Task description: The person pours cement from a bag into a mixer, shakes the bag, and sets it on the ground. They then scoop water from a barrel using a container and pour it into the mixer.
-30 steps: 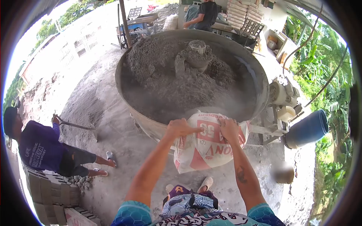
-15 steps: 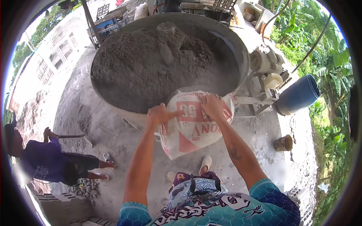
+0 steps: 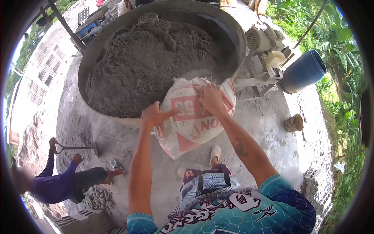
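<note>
A white and red cement bag (image 3: 187, 124) leans over the near rim of a large round mixing pan (image 3: 111, 117). My left hand (image 3: 155, 114) grips the bag's left upper edge, its thumb lying across the printed side. Higher up, my right hand (image 3: 210, 98) clutches the top of the bag with bent fingers. The bag's far end faces the pan, and its mouth is hidden from me. Grey, crumbly mix (image 3: 136, 66) is heaped inside the pan, with paler powder (image 3: 198, 73) just beyond the bag.
To the left, a person in purple (image 3: 58, 187) holds a shovel (image 3: 78, 148). Right of the pan stand a motor (image 3: 258, 39), a yellowish container (image 3: 274, 58), a tilted blue barrel (image 3: 298, 76) and a small bucket (image 3: 293, 123). Stones (image 3: 102, 199) and hollow blocks (image 3: 83, 223) lie lower left.
The bag and both my hands sit slightly higher and further left in view, still together. My view has shifted. The person at left has spread their arms, one hand on the shovel's handle.
</note>
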Available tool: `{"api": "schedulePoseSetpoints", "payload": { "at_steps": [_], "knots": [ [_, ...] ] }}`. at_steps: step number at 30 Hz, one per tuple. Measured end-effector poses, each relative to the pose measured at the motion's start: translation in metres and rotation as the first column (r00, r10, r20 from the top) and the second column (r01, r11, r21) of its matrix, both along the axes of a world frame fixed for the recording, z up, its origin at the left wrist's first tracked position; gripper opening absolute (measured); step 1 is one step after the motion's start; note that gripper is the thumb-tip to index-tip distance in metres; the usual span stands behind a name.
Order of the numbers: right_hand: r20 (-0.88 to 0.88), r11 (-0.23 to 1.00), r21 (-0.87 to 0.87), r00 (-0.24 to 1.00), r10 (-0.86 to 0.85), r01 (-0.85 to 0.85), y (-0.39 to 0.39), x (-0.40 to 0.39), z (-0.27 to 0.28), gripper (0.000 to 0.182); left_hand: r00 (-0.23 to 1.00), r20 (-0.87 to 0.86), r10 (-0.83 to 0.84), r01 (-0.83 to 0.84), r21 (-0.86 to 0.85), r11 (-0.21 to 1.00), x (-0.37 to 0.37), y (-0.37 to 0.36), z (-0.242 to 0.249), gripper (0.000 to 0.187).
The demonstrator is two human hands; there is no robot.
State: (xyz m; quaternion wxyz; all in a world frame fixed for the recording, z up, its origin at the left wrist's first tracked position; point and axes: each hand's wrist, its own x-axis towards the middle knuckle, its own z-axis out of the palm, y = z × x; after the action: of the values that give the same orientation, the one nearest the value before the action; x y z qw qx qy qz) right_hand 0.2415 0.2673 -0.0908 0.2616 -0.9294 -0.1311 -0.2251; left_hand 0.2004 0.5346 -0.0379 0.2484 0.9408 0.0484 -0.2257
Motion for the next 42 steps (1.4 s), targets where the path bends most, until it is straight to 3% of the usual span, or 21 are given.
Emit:
{"api": "schedulePoseSetpoints", "payload": {
  "at_steps": [2,5,7,10,17,23,29,38,42],
  "knots": [
    [0.024,1.000,0.011,1.000,-0.012,0.012,-0.001,0.000,-0.005,0.034,0.994,0.109,0.015,-0.016,0.006,1.000,0.002,0.001,-0.013,0.134],
    [-0.083,0.998,0.055,0.996,-0.014,0.019,-0.002,-0.001,-0.005,0.033,0.994,0.109,0.032,-0.029,-0.036,0.999,0.003,-0.001,-0.010,0.132],
    [0.014,0.999,0.036,1.000,-0.014,0.013,-0.002,-0.001,-0.006,0.023,0.996,0.091,0.023,-0.016,-0.071,0.997,0.005,-0.001,-0.004,0.130],
    [-0.022,0.998,0.064,0.999,-0.026,0.028,-0.001,-0.004,-0.003,0.019,0.996,0.089,-0.018,0.029,-0.122,0.992,0.013,0.002,-0.007,0.126],
    [0.038,0.992,0.119,0.999,-0.034,0.030,-0.002,-0.004,-0.001,0.018,0.975,0.218,-0.039,0.060,-0.088,0.994,0.011,-0.003,0.001,0.107],
    [0.118,0.991,0.137,0.993,-0.011,-0.005,-0.004,-0.001,-0.001,0.016,0.966,0.255,-0.034,0.091,-0.218,0.972,0.015,0.002,-0.009,0.094],
    [0.107,0.990,0.140,0.994,0.001,-0.016,-0.004,0.000,0.000,0.014,0.955,0.295,-0.032,0.105,-0.233,0.967,0.015,0.001,-0.008,0.087],
    [0.162,0.990,0.135,0.987,0.017,-0.039,-0.001,0.004,0.000,0.019,0.966,0.259,0.001,0.046,-0.174,0.984,0.019,0.002,-0.015,0.090],
    [-0.023,0.996,0.082,0.999,0.039,-0.037,-0.008,0.014,-0.009,0.020,0.990,0.135,0.050,-0.027,-0.167,0.986,0.019,0.001,-0.011,0.092]
  ]
}}
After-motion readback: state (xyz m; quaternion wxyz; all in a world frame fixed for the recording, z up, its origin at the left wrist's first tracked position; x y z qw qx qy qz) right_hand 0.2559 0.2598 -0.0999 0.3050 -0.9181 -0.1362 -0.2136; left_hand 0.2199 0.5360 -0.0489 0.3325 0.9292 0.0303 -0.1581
